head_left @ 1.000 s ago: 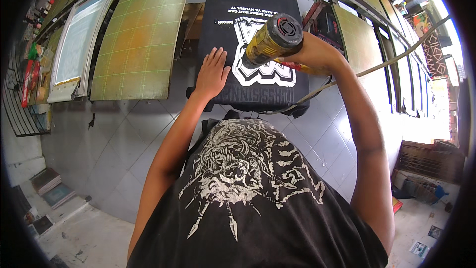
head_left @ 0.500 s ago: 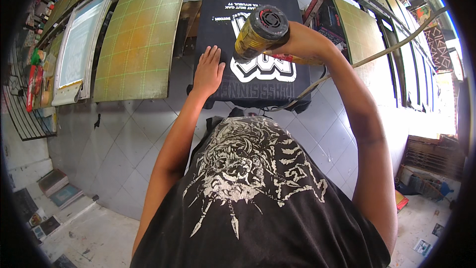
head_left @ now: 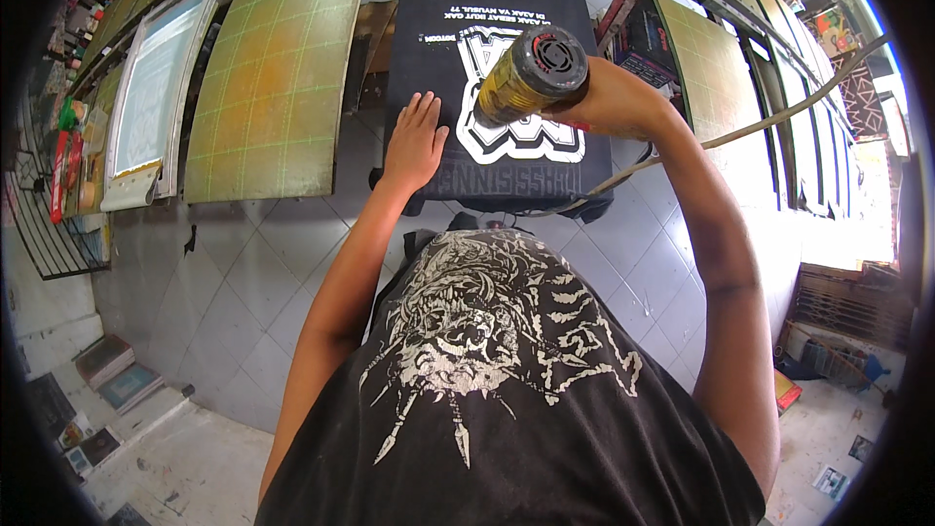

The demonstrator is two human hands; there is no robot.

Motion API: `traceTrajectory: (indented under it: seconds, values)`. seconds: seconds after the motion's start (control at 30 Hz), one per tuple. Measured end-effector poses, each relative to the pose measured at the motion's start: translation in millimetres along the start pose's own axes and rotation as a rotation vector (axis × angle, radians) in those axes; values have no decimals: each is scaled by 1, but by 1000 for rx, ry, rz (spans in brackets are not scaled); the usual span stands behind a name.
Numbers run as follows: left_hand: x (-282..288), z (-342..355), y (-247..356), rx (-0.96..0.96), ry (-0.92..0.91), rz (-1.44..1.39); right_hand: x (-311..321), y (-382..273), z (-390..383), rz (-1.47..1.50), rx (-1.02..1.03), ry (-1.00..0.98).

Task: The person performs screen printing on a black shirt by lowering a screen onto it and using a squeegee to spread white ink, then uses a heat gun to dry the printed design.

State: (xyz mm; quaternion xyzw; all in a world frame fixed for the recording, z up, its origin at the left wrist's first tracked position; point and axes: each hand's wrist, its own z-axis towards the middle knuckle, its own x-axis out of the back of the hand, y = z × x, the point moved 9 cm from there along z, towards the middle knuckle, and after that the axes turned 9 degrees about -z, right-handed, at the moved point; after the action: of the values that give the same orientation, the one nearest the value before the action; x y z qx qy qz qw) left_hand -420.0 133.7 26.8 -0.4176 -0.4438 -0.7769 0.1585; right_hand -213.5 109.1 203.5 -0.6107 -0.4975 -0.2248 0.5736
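A black T-shirt (head_left: 414, 58) with a white print lies stretched over a board in front of me. My left hand (head_left: 419, 141) rests flat on the shirt's left side, fingers stretched out. Above the print, my right hand (head_left: 618, 102) grips a yellow and black heat gun (head_left: 531, 73), whose round vented back end faces up toward me. Its nozzle points down at the print and is mostly hidden by the body. Part of the handle is covered by my fingers. A pale cord (head_left: 721, 136) runs past my right forearm.
A yellowish board with green grid lines (head_left: 273, 78) stands to the left, beside a framed screen (head_left: 161, 78). Another grid board (head_left: 706, 78) is at the right, near a dark box (head_left: 648, 39). Grey tiled floor (head_left: 234, 302) shows below. Shelved bottles and tins line the far left.
The heat gun and my right hand have shifted slightly right and toward me, uncovering more of the white print. My left hand has moved very slightly to the right on the shirt.
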Motion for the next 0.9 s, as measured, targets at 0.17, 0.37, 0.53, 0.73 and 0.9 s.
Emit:
traceTrajectory:
  seconds: [0.17,0.37,0.53,0.73,0.9]
  values:
    - [2,0,0,-42,30,8,4,6,-6,14,-24,41]
    - [1,3,2,-54,5,-14,8,13,-14,-24,-95,37]
    - [0,5,4,-60,-3,-47,9,6,-19,-24,-157,10]
    - [-1,7,3,-76,-4,-73,7,2,-23,-9,-151,25]
    - [-1,8,2,-85,2,-59,2,4,-21,9,-169,9]
